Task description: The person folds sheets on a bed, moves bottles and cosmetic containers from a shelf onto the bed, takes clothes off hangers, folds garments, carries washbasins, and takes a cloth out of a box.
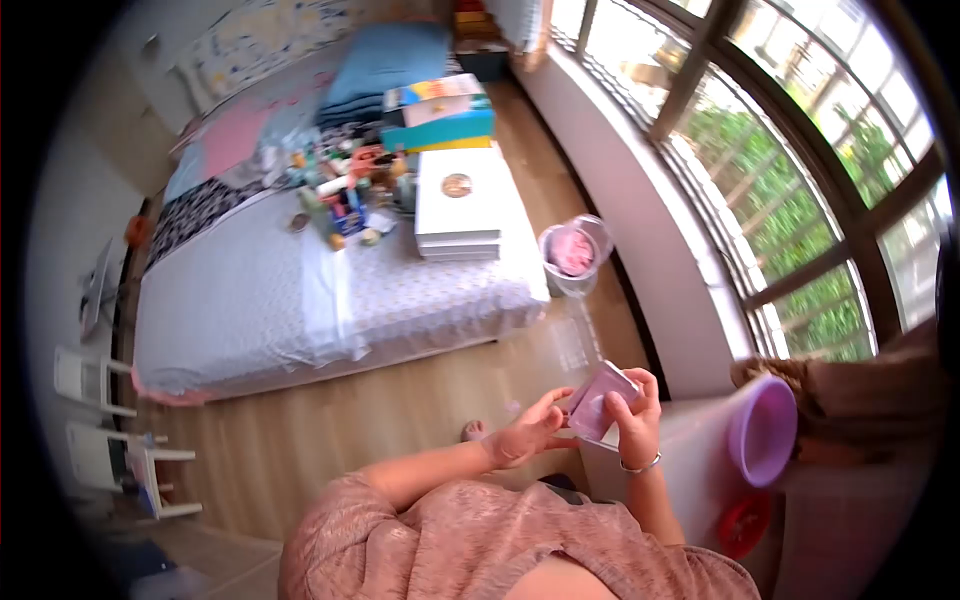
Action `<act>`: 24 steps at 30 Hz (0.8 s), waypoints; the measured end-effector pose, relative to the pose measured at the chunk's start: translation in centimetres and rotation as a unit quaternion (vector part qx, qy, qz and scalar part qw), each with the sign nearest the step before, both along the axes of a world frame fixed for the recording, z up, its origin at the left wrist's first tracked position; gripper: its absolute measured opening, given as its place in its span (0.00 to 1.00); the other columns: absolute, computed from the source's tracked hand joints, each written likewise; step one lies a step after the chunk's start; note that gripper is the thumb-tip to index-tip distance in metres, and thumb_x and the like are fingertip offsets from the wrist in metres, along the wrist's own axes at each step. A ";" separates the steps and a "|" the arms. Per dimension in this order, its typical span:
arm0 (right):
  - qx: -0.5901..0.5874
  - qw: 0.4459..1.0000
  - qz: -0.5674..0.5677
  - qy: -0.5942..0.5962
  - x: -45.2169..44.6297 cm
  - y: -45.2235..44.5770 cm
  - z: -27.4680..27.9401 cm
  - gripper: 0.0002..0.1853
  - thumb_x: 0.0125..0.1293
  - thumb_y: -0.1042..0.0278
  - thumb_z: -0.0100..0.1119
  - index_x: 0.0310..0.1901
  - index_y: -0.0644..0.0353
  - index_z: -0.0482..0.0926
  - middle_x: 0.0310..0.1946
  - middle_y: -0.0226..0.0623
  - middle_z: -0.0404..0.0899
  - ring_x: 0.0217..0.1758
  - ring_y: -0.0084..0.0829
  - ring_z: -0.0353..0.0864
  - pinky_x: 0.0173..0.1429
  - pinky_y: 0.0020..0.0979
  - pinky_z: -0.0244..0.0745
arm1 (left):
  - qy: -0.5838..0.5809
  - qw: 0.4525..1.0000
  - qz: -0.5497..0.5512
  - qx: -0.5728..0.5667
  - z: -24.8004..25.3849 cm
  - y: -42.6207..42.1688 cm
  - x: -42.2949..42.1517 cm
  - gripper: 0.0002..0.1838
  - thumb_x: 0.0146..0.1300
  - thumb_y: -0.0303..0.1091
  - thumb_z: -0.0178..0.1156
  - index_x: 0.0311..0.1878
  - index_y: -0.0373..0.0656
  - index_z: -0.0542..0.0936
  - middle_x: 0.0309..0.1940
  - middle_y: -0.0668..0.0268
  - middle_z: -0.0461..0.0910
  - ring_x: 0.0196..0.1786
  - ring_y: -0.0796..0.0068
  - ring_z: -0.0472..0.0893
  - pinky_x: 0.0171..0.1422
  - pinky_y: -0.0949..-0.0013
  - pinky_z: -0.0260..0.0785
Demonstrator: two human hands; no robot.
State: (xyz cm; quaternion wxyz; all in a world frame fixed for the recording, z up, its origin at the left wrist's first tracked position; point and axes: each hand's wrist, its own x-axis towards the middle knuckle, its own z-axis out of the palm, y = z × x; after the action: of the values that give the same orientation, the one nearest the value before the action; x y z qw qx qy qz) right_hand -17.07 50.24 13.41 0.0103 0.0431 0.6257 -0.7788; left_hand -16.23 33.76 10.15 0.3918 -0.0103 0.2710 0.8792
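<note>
My right hand (636, 428), with a bracelet at the wrist, grips a flat pinkish rectangular object (603, 400) with a pale edge; its exact kind is unclear. The thumb lies across the object's face. Close to its left side is my left hand (530, 432), palm turned toward it and fingers apart. Whether those fingertips touch the object I cannot tell. Both hands are in front of my body, above the floor and beside a white surface (660, 435).
A bed (240, 300) holds several small bottles, a stack of white boxes (455, 215) and a teal box (440, 125). Beside it stands a bin (575, 250) with a pink bag. Windows line the right. A purple basin (765, 430) and white stools (165, 480) flank me.
</note>
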 end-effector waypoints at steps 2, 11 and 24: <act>0.009 0.997 0.079 -0.008 -2.8 -4.2 -0.2 0.19 0.51 0.76 0.56 0.44 0.60 0.60 0.38 0.33 0.67 0.38 0.20 0.70 0.39 0.21 0.68 | 0.017 0.997 0.074 0.003 0.2 -4.2 -0.9 0.35 0.56 0.39 0.54 0.60 0.41 0.46 0.50 0.63 0.63 0.48 0.77 0.67 0.51 0.70 0.64; 0.009 0.942 0.334 -0.007 -11.7 -19.5 -2.8 0.34 0.52 0.67 0.59 0.56 0.59 0.48 0.40 0.40 0.68 0.40 0.26 0.71 0.38 0.25 0.70 | 0.084 0.892 0.362 -0.259 -1.8 -14.5 -4.3 0.21 0.58 0.34 0.51 0.53 0.40 0.60 0.43 0.66 0.67 0.42 0.80 0.71 0.40 0.76 0.69; -0.121 0.849 0.422 -0.294 -28.7 -34.0 -6.4 0.42 0.54 0.67 0.55 0.62 0.49 0.35 0.50 0.39 0.63 0.49 0.34 0.67 0.47 0.42 0.68 | 0.055 0.804 0.474 -0.354 -5.1 -27.5 -20.2 0.23 0.57 0.30 0.52 0.54 0.39 0.57 0.49 0.64 0.63 0.51 0.77 0.65 0.54 0.73 0.59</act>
State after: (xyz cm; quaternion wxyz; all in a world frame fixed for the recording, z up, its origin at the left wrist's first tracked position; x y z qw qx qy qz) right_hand -45.76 16.23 7.06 0.5261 0.0003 0.4520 -0.7204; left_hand -36.43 6.25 5.01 -0.1202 -0.2276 0.5459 0.7973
